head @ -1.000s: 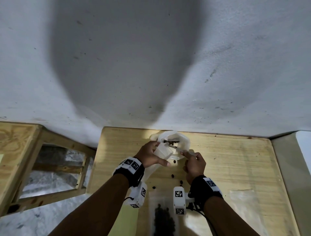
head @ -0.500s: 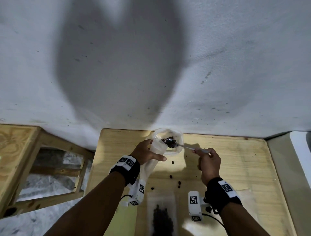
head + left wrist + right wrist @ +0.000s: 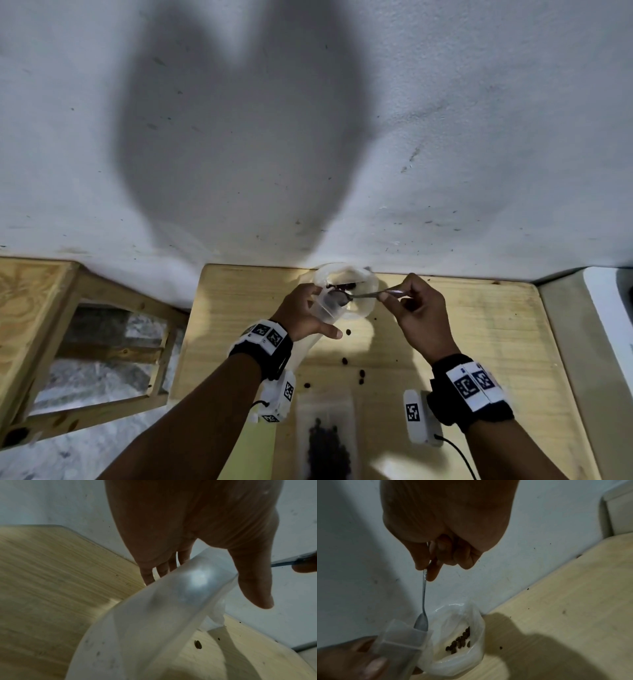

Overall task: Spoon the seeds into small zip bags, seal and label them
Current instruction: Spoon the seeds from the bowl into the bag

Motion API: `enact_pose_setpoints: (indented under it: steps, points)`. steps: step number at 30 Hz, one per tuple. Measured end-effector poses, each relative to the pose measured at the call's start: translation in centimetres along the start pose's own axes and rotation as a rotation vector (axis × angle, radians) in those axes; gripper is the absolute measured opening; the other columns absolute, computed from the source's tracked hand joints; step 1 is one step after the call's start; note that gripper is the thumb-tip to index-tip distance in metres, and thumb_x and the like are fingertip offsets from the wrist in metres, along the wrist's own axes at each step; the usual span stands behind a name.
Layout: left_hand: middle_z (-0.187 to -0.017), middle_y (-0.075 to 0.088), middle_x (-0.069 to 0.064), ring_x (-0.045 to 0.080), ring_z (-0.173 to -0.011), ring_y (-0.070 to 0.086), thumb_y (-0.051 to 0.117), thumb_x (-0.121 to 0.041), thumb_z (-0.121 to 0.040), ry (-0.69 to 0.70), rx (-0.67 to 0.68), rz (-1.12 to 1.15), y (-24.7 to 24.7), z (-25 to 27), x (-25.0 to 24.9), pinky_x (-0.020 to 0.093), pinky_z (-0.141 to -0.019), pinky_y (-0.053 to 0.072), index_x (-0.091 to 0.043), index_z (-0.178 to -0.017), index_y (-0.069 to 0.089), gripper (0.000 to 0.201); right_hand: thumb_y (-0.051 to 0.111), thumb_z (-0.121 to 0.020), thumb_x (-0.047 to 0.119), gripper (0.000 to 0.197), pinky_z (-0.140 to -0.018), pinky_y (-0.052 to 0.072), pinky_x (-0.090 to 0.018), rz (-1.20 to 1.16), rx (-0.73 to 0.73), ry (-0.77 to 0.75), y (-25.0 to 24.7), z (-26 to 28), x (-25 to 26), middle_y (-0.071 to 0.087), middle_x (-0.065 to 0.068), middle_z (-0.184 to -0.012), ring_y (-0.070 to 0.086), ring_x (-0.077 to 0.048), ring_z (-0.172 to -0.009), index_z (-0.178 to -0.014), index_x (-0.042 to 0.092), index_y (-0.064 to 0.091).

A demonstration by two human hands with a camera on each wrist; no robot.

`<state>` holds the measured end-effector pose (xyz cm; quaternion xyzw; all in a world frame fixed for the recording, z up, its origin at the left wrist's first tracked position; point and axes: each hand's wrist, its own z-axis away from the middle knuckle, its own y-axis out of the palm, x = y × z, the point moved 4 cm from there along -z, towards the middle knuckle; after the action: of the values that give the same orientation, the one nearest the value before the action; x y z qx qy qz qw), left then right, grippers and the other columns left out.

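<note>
Now at the mouth of the small zip bag [image 3: 329, 305], held up just above the table [image 3: 479, 342] by the wall: the spoon [image 3: 363, 294], out of the larger seed bag [image 3: 471, 615] it dipped into half a second earlier. Likely the tipping-in. Handle pinched in the right hand [image 3: 421, 315], roughly level, bowl pointing left. Bag clasped between thumb and fingers of the left hand [image 3: 301, 315], mouth toward the wall, length trailing back and down.
</note>
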<state>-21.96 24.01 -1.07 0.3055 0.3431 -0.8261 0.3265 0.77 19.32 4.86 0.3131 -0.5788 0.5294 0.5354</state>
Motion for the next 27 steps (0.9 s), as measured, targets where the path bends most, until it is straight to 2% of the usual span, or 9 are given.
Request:
enact_pose_setpoints:
  steps: [2,5,7,9,15,19,22,25,27]
  points:
    - [-0.132,0.050,-0.009,0.012,-0.119,0.048,0.097,-0.033,-0.050,0.000,-0.007,-0.001,-0.1,0.0,0.1,0.027,-0.091,0.043,-0.020,-0.141,0.044,0.106,0.079,-0.082,0.003,0.040,-0.053,0.039,-0.025,-0.039,-0.069,-0.005,-0.7,0.1,0.0,0.069,-0.012,-0.073,0.048,-0.014,-0.054,-0.065,0.021,0.048]
    - [-0.131,0.052,-0.009,0.012,-0.120,0.051,0.098,-0.033,-0.048,0.006,-0.017,0.006,-0.2,-0.1,0.5,0.027,-0.095,0.045,-0.019,-0.139,0.046,0.105,0.076,-0.082,0.000,0.037,-0.062,0.044,-0.033,-0.071,-0.231,0.032,-2.1,0.1,-1.2,0.065,-0.023,-0.076,0.058,-0.028,-0.064,-0.066,0.019,0.049]
    - [-0.130,0.053,-0.010,0.011,-0.118,0.053,0.098,-0.034,-0.047,0.004,-0.024,0.003,-0.3,-0.2,0.7,0.027,-0.095,0.045,-0.020,-0.137,0.047,0.105,0.074,-0.082,-0.001,0.029,-0.060,0.042,-0.032,-0.014,-0.297,0.075,-2.2,0.1,-2.0,0.064,-0.015,-0.074,0.054,-0.027,-0.060,-0.069,0.008,0.050]
    - [-0.130,0.052,-0.012,0.011,-0.117,0.054,0.097,-0.039,-0.043,-0.003,-0.019,-0.002,-0.3,-0.3,0.8,0.029,-0.097,0.048,-0.022,-0.136,0.048,0.107,0.072,-0.082,0.000,0.030,-0.054,0.037,-0.028,0.074,-0.324,0.089,-1.7,0.4,-2.5,0.056,-0.010,-0.065,0.042,-0.020,-0.050,-0.067,0.008,0.047]
    - [-0.127,0.053,-0.014,0.010,-0.114,0.057,0.093,-0.052,-0.032,0.050,-0.030,-0.019,0.2,-0.2,0.8,0.037,-0.097,0.052,-0.025,-0.129,0.053,0.109,0.066,-0.082,0.003,0.031,-0.048,0.034,-0.026,0.214,-0.340,0.069,0.2,1.2,-3.4,0.050,-0.021,-0.054,0.034,-0.021,-0.041,-0.066,0.015,0.042]
    - [-0.131,0.050,-0.012,0.014,-0.116,0.056,0.095,-0.043,-0.034,0.094,-0.032,-0.020,0.8,0.1,0.9,0.037,-0.100,0.050,-0.023,-0.124,0.054,0.101,0.066,-0.082,0.000,0.029,-0.045,0.030,-0.020,0.160,-0.361,0.117,1.1,1.7,-4.0,0.043,-0.004,-0.056,0.031,-0.010,-0.042,-0.067,0.008,0.042]
    - [-0.131,0.046,-0.015,0.015,-0.115,0.057,0.093,-0.045,-0.033,0.111,-0.025,-0.028,1.2,0.0,1.1,0.039,-0.099,0.050,-0.022,-0.122,0.057,0.100,0.068,-0.081,0.000,0.027,-0.051,0.034,-0.015,0.099,-0.423,0.222,1.2,2.0,-4.9,0.049,-0.003,-0.063,0.039,-0.008,-0.051,-0.068,0.001,0.044]
    - [-0.129,0.047,-0.015,0.015,-0.115,0.056,0.096,-0.038,-0.037,0.119,-0.022,-0.035,1.4,-0.2,1.2,0.039,-0.099,0.050,-0.022,-0.122,0.057,0.095,0.072,-0.078,0.003,0.028,-0.062,0.040,-0.030,0.015,-0.476,0.350,1.5,2.1,-6.4,0.050,-0.002,-0.062,0.046,-0.020,-0.061,-0.066,0.003,0.046]
    - [-0.128,0.049,-0.014,0.014,-0.114,0.056,0.096,-0.041,-0.034,0.105,-0.023,-0.018,1.3,-0.3,1.3,0.039,-0.099,0.051,-0.023,-0.121,0.057,0.097,0.074,-0.076,0.003,0.029,-0.066,0.040,-0.031,-0.060,-0.501,0.412,1.8,2.2,-7.2,0.048,-0.002,-0.062,0.043,-0.019,-0.059,-0.068,-0.002,0.046]
